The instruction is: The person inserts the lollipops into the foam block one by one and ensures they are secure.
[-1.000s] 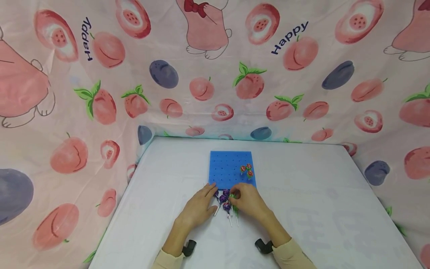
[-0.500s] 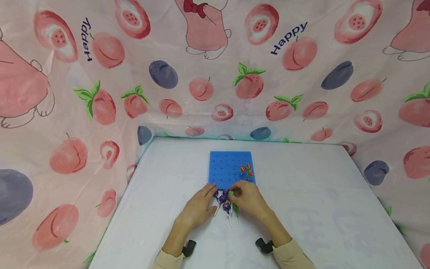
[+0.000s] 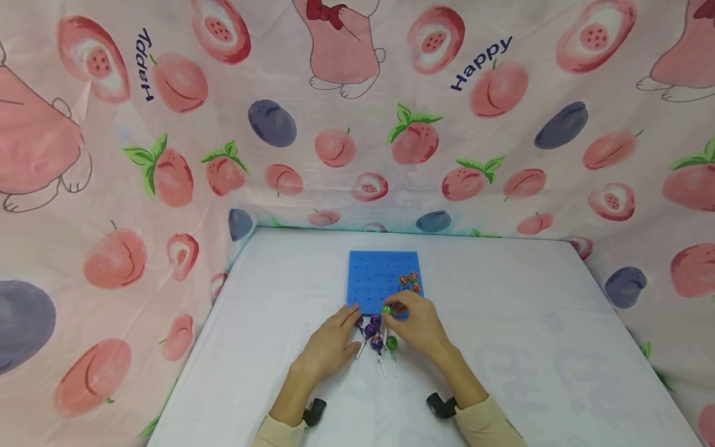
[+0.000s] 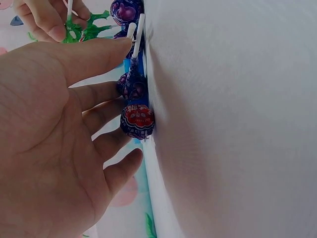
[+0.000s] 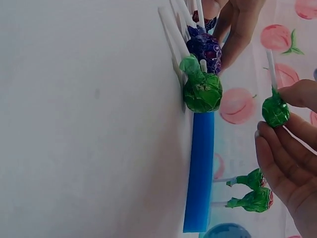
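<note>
My right hand (image 3: pixel 419 323) pinches a green-wrapped lollipop (image 5: pixel 275 110) by its head, between thumb and fingers, raised near the front right of a blue board (image 3: pixel 368 273) with rows of small holes. In the right wrist view its white stick points up. My left hand (image 3: pixel 329 344) lies with fingers extended at the board's front left corner, beside several purple-wrapped lollipops (image 3: pixel 377 343); one with a red label (image 4: pixel 137 121) shows near its fingertips. Another green lollipop (image 3: pixel 391 343) lies on the table among them. Three lollipops with red and green wrappers (image 3: pixel 413 277) stand in the board's right side.
The board and loose lollipops are on a white-covered table (image 3: pixel 503 298). A fruit-printed curtain (image 3: pixel 357 124) hangs behind and at both sides. Black wrist-camera mounts (image 3: pixel 441 406) sit by both wrists.
My right hand has lifted the green lollipop away from the pile, slightly forward toward the board, uncovering the other green lollipop. My left hand has stayed in place.
</note>
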A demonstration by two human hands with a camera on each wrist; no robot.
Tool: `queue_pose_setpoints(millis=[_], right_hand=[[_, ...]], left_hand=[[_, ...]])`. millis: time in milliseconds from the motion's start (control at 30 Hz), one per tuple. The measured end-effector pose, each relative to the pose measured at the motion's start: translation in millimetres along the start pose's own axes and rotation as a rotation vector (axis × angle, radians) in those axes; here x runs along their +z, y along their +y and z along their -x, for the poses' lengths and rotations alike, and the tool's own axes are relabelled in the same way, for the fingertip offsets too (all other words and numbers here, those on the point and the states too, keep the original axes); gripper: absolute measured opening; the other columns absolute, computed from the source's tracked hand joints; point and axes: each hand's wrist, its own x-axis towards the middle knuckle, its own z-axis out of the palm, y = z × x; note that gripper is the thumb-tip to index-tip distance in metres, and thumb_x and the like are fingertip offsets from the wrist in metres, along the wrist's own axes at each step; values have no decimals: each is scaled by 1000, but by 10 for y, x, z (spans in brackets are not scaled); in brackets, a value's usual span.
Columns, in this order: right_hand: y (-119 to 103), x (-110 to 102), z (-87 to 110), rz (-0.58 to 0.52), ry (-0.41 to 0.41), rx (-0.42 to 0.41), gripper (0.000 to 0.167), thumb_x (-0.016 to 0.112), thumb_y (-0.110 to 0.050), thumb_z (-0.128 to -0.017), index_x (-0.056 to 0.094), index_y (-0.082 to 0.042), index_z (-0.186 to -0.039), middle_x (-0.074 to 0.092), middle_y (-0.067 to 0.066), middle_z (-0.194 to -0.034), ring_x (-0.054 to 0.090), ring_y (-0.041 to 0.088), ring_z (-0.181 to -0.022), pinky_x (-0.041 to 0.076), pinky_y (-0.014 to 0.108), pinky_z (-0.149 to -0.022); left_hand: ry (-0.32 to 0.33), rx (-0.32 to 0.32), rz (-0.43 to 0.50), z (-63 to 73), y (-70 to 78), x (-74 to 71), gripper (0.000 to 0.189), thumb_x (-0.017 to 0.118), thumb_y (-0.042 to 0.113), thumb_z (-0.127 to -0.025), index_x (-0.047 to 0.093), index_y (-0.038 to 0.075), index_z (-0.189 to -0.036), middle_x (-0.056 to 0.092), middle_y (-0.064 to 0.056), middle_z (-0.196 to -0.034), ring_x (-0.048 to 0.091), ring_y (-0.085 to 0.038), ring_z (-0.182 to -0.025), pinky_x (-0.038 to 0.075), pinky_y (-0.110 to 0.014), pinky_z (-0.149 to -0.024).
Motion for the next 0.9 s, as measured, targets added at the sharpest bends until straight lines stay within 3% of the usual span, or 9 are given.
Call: queue_pose_setpoints(millis=[300,533,900], right_hand=[[37,-33,2,-4,120,-106,31,89,-6,-82,73,-7,-108,72,4,-103,70,17,-91,64,37,-78],[89,-57,-11,-10,201,-123,33,88,-4,-81,73,-6,-110,72,4,-106,70,18,-92,63,39,-78],[82,-88,-53,-3,277,-61,34,89,-6,-82,76,-5,-113,72,5,-112,71,20,-96,60,24,-86]], left_hand=[[-3,-4,8,7,15,-13,67,72,29,-100,45,3,-156,39,-14,-165,36,-37,-152,35,-50,-123],[-4,-11,5,3,22,-9,68,72,28,-100,45,3,-156,39,-14,-165,36,-37,-152,35,-49,-123],[-3,-6,3,-1,16,-16,68,72,29,-100,44,3,-157,38,-14,-165,36,-36,-152,35,-49,-123]])
